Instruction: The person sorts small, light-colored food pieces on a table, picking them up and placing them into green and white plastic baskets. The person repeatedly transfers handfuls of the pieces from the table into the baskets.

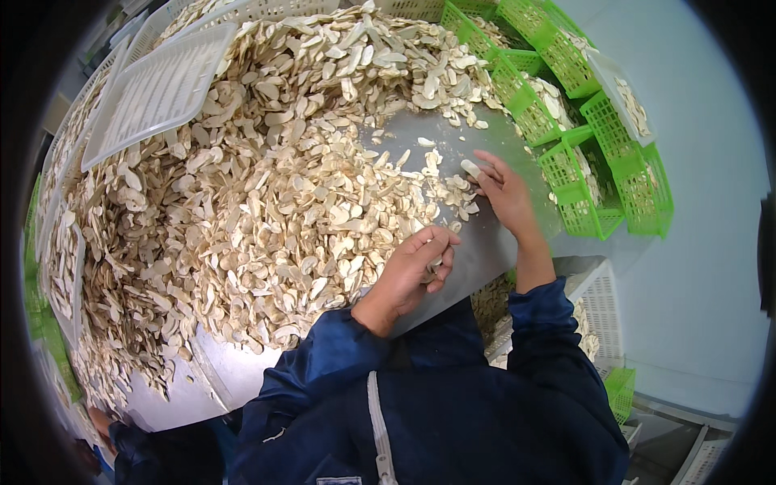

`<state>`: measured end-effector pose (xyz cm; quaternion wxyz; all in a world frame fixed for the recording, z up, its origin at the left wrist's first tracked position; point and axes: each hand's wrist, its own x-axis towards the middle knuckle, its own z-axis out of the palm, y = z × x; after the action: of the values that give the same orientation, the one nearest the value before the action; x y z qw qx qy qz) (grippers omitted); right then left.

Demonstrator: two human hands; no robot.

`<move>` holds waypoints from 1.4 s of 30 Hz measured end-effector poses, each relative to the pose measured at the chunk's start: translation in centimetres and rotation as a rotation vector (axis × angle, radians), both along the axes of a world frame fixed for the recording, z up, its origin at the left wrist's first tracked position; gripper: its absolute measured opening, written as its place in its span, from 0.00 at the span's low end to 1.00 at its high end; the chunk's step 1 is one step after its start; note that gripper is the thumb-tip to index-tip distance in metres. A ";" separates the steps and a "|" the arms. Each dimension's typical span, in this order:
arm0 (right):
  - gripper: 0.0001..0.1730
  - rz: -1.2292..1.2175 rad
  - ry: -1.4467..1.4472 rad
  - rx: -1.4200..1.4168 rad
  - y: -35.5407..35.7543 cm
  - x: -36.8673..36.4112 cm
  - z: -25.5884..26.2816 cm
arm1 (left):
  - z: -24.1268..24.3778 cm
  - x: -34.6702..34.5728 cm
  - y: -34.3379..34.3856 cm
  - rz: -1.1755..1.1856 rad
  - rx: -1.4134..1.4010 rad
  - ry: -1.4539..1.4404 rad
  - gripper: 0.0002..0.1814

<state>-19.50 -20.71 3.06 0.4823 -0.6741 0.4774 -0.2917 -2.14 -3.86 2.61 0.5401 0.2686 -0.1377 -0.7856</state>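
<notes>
A large heap of pale dried slices [291,206], perhaps of a root or mushroom, covers much of the metal table [400,133]. My left hand [418,260] is at the heap's near right edge, fingers curled around some pale slices [434,264]. Farther right, my right hand [506,194] is above the bare metal and pinches one whitish slice [470,168] between thumb and fingers. Between the hands lies a small loose cluster of slices [458,191].
Green plastic baskets [576,191] holding slices line the table's right edge, with a white tray [624,97] on them. A translucent ribbed tray [160,91] rests on the heap at upper left. White crates [600,291] stand below right. Another person's hand [102,421] shows at lower left.
</notes>
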 end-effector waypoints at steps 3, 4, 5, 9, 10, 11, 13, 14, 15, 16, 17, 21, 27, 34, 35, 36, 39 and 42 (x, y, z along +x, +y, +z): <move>0.28 0.029 -0.123 0.092 -0.2 -1.2 0.1 | -0.2 0.0 0.0 0.007 -0.013 0.011 0.13; 0.29 0.046 -0.134 0.106 -0.2 -1.4 0.4 | 0.0 0.1 -0.1 0.008 -0.012 0.015 0.13; 0.28 0.028 -0.143 0.130 -0.1 -1.6 0.5 | 0.1 0.1 -0.1 0.008 -0.012 0.019 0.13; 0.27 0.011 -0.180 0.198 0.6 -1.0 1.0 | -0.3 0.2 0.0 0.015 -0.013 0.022 0.13; 0.27 0.021 -0.187 0.209 0.8 -0.9 1.1 | -0.4 0.3 0.1 0.017 -0.003 0.013 0.14; 0.27 0.026 -0.193 0.211 1.0 -0.7 1.2 | -0.3 0.3 0.2 0.021 0.001 0.012 0.14; 0.26 0.025 -0.198 0.208 1.4 -0.6 1.5 | -0.1 0.3 0.1 0.020 0.003 0.017 0.14; 0.25 0.034 -0.204 0.197 1.6 -0.5 1.6 | -0.1 0.3 0.1 0.022 0.005 0.023 0.14; 0.23 0.041 -0.208 0.185 1.8 -0.6 1.7 | -0.1 0.1 0.1 0.021 0.007 0.031 0.14; 0.22 0.046 -0.211 0.173 2.0 -0.7 1.8 | -0.1 0.0 0.1 0.019 0.008 0.039 0.15; 0.21 0.055 -0.153 0.113 2.2 -0.7 1.7 | 0.0 0.1 0.1 0.022 0.003 0.028 0.14; 0.17 0.057 0.015 -0.029 3.4 -0.8 2.3 | 0.0 0.0 -0.1 0.031 -0.004 -0.056 0.14; 0.17 -0.130 -0.225 0.107 6.9 -5.6 1.1 | -0.7 -0.3 -0.1 0.104 0.084 -0.059 0.14; 0.17 -1.060 -0.974 -0.087 12.6 -21.1 -3.1 | -0.8 -0.7 -0.2 0.076 0.009 0.062 0.14; 0.21 -1.251 -1.113 -0.099 13.4 -24.0 -4.4 | -0.7 -0.8 -0.3 0.073 0.011 0.067 0.13; 0.24 -1.339 -1.260 -0.073 14.3 -26.5 -5.8 | -0.7 -0.6 -0.3 0.064 0.012 0.080 0.12; 0.24 -1.275 -1.351 0.035 15.4 -24.7 -5.3 | -1.2 -0.2 0.0 0.083 -0.014 0.074 0.11; 0.21 -0.948 -1.014 0.152 14.0 -20.0 -4.5 | -1.1 -0.4 -0.2 0.076 0.002 0.020 0.11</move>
<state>-39.53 -6.67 -1.45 0.5121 -0.1382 0.4553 -0.7151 -2.52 -4.02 1.47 0.5704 0.2662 -0.1211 -0.7675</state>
